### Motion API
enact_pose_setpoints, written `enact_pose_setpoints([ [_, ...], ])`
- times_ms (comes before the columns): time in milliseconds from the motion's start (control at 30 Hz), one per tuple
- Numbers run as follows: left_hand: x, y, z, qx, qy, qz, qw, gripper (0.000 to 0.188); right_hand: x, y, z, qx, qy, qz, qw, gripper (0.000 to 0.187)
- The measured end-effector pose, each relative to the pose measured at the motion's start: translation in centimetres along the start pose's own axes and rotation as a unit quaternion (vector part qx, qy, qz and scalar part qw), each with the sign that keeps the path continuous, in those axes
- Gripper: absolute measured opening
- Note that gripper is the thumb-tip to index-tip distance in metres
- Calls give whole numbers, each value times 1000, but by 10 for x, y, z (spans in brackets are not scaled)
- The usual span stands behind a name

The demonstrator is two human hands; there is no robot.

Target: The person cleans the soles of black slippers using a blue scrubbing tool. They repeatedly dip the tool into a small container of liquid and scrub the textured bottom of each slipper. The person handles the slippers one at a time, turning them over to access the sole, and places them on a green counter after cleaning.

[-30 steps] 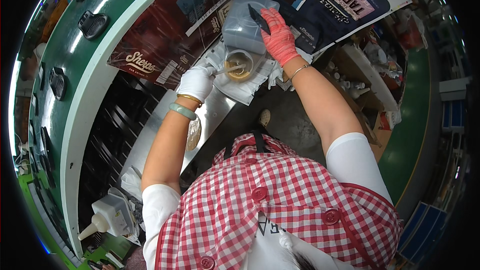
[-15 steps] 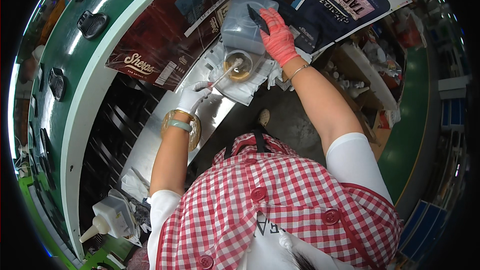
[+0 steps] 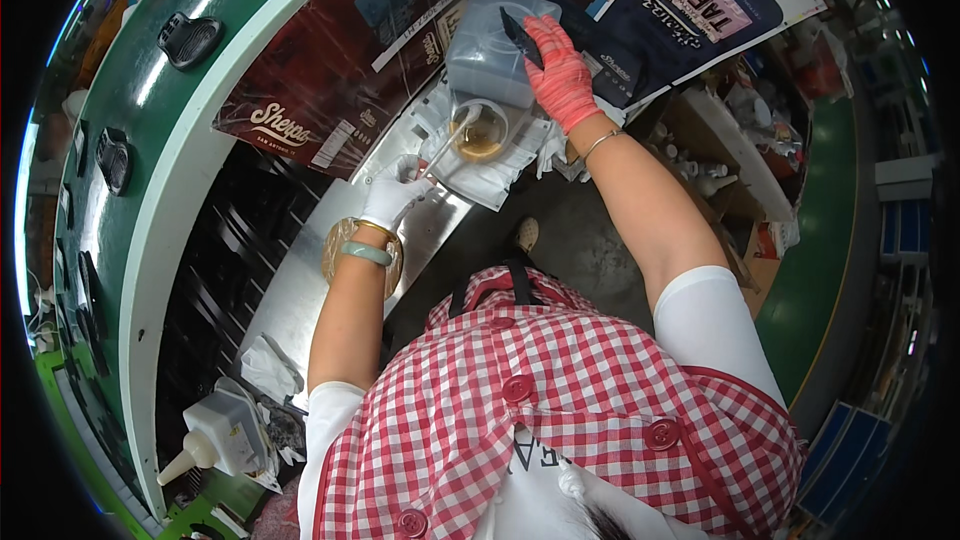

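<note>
Left hand [image 3: 392, 198] in white glove, fingers closed round thin brush [image 3: 440, 150], centre-left of frame; brush tip dips into small clear cup [image 3: 480, 130] of amber liquid, upper centre. Right hand [image 3: 562, 75] in red glove, fingers curled gripping dark shoe part [image 3: 518, 35] over grey plastic container [image 3: 490, 45] at top centre. Cup stands on white cloth [image 3: 500, 175], metal bench [image 3: 300, 290] below

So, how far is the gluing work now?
Done: cannot tell. In hand: the left hand, white-gloved, holds a brush reaching into the cup of amber liquid, and the right hand, red-gloved, presses a dark piece. Left: black pieces wait on the green belt.
</note>
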State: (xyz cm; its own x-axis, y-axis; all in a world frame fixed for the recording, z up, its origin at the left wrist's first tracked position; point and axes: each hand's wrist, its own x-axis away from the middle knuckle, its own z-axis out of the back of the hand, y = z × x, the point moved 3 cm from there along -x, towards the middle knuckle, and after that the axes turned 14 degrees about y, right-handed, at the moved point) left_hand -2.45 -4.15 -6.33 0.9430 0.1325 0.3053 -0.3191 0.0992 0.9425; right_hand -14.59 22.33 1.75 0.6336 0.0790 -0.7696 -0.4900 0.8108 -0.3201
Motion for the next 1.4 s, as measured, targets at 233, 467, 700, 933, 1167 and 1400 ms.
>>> enact_pose_setpoints([
  [233,2,-12,-3,-35,4,46,998,18,0,1,-1,2,7,5,1000,48],
  [467,0,-35,-10,39,-16,104,994,18,1,5,-2,4,16,14,1000,47],
  [700,17,-18,-21,50,-31,104,993,16,-1,3,-2,1,-4,3,1000,47],
  [933,48,22,13,108,-11,61,992,19,-3,3,4,9,0,1,1000,44],
  [1167,126,-31,107,88,141,79,983,18,49,-73,43,-198,3,-13,980,40],
  [1400,186,-119,148,32,226,139,964,15,167,-159,6,-308,-193,-81,928,34],
])
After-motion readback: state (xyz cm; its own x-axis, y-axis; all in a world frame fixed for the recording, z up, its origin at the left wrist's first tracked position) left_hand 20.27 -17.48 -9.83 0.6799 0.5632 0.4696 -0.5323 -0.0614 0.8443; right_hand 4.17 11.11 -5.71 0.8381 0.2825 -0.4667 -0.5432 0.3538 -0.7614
